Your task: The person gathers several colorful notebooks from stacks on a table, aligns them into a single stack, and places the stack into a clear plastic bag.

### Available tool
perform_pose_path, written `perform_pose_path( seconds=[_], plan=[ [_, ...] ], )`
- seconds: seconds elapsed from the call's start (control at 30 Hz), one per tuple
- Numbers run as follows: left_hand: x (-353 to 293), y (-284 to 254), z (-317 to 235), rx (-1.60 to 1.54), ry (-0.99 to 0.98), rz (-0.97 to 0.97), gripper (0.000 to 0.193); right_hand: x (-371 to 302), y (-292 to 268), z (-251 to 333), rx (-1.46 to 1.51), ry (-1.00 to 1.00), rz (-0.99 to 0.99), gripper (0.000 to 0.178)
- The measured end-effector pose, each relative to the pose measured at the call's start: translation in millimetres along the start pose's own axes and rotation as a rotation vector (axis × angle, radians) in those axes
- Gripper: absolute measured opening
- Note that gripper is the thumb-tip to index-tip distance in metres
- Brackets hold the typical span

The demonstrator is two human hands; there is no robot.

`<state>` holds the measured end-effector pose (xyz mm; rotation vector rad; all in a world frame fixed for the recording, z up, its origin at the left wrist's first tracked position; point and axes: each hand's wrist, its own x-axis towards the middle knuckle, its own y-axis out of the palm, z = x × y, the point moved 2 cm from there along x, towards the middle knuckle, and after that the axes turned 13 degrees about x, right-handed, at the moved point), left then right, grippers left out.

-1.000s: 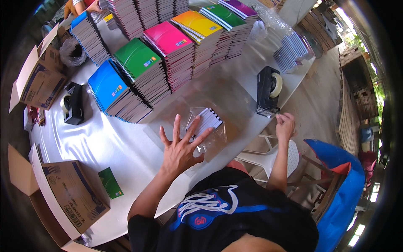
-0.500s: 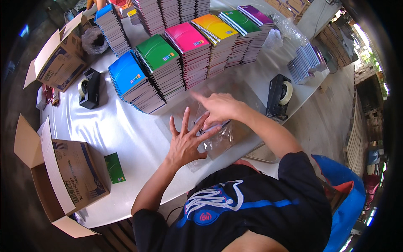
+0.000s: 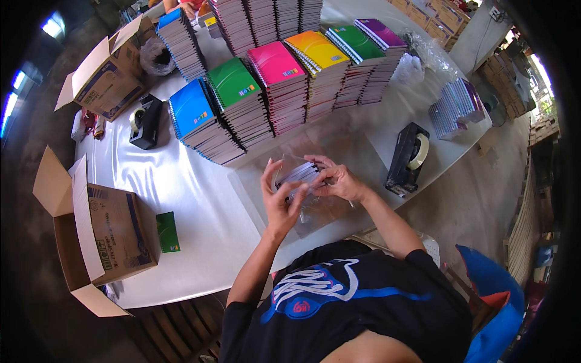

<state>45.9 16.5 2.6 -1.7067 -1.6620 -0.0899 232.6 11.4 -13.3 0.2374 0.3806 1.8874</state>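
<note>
Between my two hands is a small bundle of spiral notebooks (image 3: 301, 173), its pale page edges turned up, in clear plastic wrap. My left hand (image 3: 282, 196) grips the bundle's near left side, fingers and thumb curled round it. On the other side, my right hand (image 3: 341, 183) is closed on the wrap and the bundle's right end. Clear plastic sheets (image 3: 357, 148) lie on the table beneath and beyond the hands. Just past them stand tall stacks of spiral notebooks with blue (image 3: 192, 112), green (image 3: 234, 83), pink (image 3: 276, 62) and yellow (image 3: 316, 51) covers.
Black tape dispensers stand left (image 3: 146, 123) and right (image 3: 409, 158) of the stacks. Open cardboard boxes (image 3: 121, 233) (image 3: 109, 85) line the table's left side. A green notebook (image 3: 168, 232) lies by the nearer box. A wrapped notebook bundle (image 3: 454, 109) sits near the right edge. Another person's hand (image 3: 189, 8) shows at the back.
My hands were spread and crossed low over the plastic. Now they have parted to either side of the bundle, raised it into view and closed on it. The view has shifted slightly.
</note>
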Motion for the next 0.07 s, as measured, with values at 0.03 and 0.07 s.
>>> perform_pose_path(
  seconds=[0.03, 0.07],
  plan=[
    [-3.8, 0.1, 6.8, -0.145, -0.157, -0.002, 0.011, -0.6, 0.8, -2.3, 0.018, -0.001, -0.006, 0.018],
    [-8.2, 0.7, 14.9, -0.29, -0.314, -0.006, 0.013, -0.5, -1.2, -6.8, 0.037, -0.001, -0.013, 0.021]
  ],
)
